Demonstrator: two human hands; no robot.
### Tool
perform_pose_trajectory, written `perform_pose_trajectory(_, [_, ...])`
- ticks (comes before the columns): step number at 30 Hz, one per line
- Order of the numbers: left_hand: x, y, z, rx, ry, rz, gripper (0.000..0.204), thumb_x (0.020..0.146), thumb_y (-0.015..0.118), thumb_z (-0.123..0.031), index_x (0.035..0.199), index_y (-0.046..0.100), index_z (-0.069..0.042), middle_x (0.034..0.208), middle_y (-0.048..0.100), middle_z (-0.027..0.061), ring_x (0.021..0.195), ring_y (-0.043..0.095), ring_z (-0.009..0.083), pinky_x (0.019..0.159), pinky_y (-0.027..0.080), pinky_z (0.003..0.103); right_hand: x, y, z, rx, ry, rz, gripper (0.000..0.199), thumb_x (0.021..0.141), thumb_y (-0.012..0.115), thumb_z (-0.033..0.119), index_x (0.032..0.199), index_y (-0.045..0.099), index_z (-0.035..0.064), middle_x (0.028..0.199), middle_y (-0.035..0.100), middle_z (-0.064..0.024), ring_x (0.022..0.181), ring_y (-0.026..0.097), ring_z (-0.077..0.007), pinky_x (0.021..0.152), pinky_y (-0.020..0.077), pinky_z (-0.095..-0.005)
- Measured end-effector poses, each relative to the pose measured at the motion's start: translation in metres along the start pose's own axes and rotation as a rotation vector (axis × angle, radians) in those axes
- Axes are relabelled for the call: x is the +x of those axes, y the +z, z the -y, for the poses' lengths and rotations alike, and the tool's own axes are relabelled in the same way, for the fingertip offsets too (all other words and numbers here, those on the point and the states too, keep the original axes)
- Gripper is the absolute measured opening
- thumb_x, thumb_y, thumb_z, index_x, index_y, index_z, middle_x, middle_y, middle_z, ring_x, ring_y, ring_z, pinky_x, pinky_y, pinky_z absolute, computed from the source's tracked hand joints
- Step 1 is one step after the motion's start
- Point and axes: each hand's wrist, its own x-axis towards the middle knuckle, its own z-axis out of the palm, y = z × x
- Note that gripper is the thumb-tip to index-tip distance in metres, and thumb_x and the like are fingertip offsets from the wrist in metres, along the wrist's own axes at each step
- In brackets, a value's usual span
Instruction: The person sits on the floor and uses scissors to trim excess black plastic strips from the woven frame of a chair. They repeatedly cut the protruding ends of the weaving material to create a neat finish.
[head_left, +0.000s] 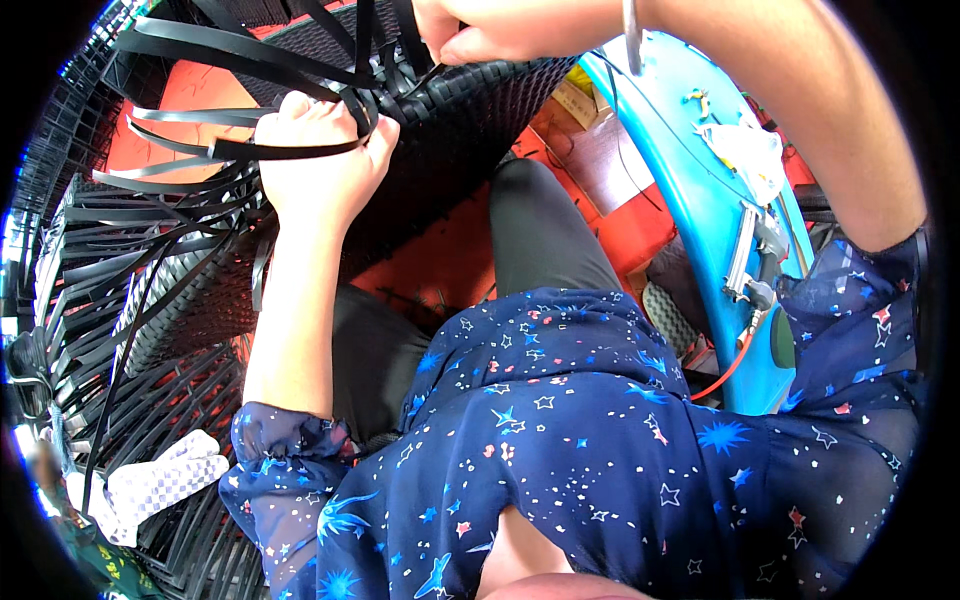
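Black woven wickerwork (480, 105), made of flat plastic strips, stands in front of me with many loose strip ends fanning left. My left hand (325, 150) is closed at its woven edge, with black plastic strips (215, 150) running through and across its fingers. Near the top of the view, my right hand (475, 30) is closed in a pinch just above the same edge. A thin dark piece (430, 76) sticks out below its fingers toward the weave; whether it is a tool or a strip end cannot be made out.
To my right is a blue plastic surface (665, 120) carrying an air stapler-like tool (755, 245) with an orange hose (727, 375), a white plastic bag (750, 160) and small yellow-handled pliers (700, 100). More black wickerwork (150, 250) and a checkered cloth (165, 480) lie left. The floor (435, 262) is red.
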Motion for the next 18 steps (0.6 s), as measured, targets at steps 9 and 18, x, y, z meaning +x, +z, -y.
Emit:
perform_pose_trajectory(9, [-0.002,-0.004,0.005,-0.112,0.033,-0.044,0.019,0.081,0.072,-0.027,0.072,0.07,-0.011,0.067,0.068,0.0077,0.07,0.067,0.0295,0.066,0.051,0.042,0.002,0.001,0.002,0.008,-0.012,-0.031,0.019,0.092,0.062,0.02,0.091,0.074,0.0046,0.086,0.07,-0.017,0.082,0.068,-0.037,0.077,0.0547,-0.0461])
perform_pose_trajectory(18, [0.0,-0.006,0.004,-0.079,0.008,-0.057,0.02,0.082,0.071,-0.032,0.076,0.073,-0.013,0.068,0.069,0.0046,0.072,0.068,0.026,0.076,0.05,0.04,-0.004,-0.003,0.006,0.003,-0.003,-0.05,0.019,0.093,0.063,0.021,0.093,0.074,0.0052,0.087,0.07,-0.0158,0.082,0.068,-0.0363,0.077,0.055,-0.0452])
